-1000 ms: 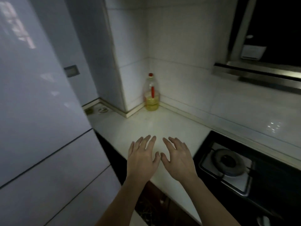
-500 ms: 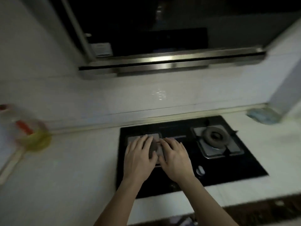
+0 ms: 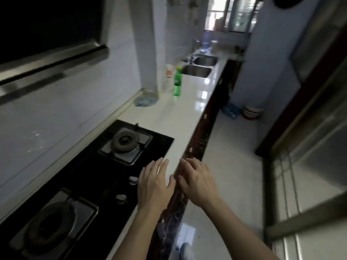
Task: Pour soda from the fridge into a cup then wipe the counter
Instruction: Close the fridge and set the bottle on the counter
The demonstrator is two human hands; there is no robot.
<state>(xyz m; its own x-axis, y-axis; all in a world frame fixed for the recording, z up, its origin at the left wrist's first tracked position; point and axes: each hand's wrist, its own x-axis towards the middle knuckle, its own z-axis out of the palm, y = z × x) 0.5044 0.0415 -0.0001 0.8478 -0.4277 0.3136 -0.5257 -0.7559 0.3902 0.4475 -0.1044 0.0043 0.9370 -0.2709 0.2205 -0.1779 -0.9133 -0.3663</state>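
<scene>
Soda, in a green bottle [image 3: 177,82], stands upright on the white surface [image 3: 180,117] well beyond the hob, near the tiled wall and just short of the double sink [image 3: 200,66]. Just beside it, closer to the wall, stands a white bottle with an orange label [image 3: 169,73]. A crumpled blue cloth [image 3: 146,100] lies on the surface in the corner where a tiled pillar meets the wall.

Nearer the camera a black glass hob [image 3: 90,177] is set into the surface, with two ring burners and two pale knobs along its front. A steel-edged extractor hood [image 3: 50,61] hangs over it.

Both hands are held out flat, palms down, fingers straight and slightly spread, holding nothing. The left hand [image 3: 155,184] hovers over the front corner of the hob and the edge of the surface; the right hand [image 3: 197,182] is just beside it, over the dark cabinet front and the floor.

The room is a narrow galley with a glossy pale tiled floor [image 3: 231,166], a bright window [image 3: 229,14] at the far end, and a glazed sliding door [image 3: 309,166] along the right side. A blue crate [image 3: 230,110] and stacked bowls [image 3: 252,112] sit on the floor at the far right.
</scene>
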